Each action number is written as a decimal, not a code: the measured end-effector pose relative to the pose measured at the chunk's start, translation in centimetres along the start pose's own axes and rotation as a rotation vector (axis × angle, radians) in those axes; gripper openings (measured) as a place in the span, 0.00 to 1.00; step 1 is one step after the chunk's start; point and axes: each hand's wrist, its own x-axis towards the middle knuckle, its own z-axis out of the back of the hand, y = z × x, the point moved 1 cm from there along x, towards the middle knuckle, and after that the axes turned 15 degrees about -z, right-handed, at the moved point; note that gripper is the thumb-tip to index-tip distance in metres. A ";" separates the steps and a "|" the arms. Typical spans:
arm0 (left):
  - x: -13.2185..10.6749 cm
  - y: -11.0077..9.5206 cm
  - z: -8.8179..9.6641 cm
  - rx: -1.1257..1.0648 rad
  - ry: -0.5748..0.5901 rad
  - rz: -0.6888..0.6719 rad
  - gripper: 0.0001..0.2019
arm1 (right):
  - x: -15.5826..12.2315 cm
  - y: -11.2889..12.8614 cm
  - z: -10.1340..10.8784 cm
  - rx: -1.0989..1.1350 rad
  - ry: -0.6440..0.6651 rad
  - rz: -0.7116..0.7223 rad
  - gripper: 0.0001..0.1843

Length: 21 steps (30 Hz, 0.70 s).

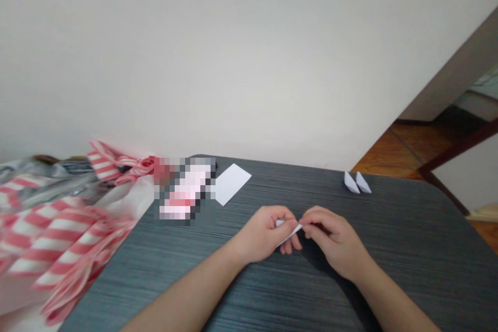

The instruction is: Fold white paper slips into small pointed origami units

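Above the middle of the dark table, my left hand (274, 231) is closed around a small folded piece of white paper (290, 235). Most of that paper is hidden by the fingers; a narrow pointed strip sticks out toward the right. My right hand (329, 233) pinches the tip of this strip between thumb and fingers. At the far right of the table stand two small folded paper boats (357, 182), side by side. A stack of white paper or a single sheet (233, 183) lies flat beyond my left hand; its thickness is unclear.
The dark wood-grained table (163, 270) reaches back to a pale wall (249, 62). A pixelated item (184, 192) lies near its left edge. Red-and-white striped cloth (66, 238) is heaped beside the table at left. Wooden floor (404, 140) shows behind at right.
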 end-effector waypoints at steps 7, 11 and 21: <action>0.0 0.1 -0.1 0.035 -0.001 -0.001 0.12 | 0.0 -0.4 -0.2 -0.034 0.052 -0.210 0.14; 0.1 -0.2 -0.3 0.063 0.015 -0.004 0.12 | 0.1 0.3 -0.1 -0.064 0.097 -0.179 0.13; 0.2 -0.2 -0.2 0.089 0.074 -0.003 0.16 | 0.1 0.6 0.0 -0.152 0.090 -0.083 0.13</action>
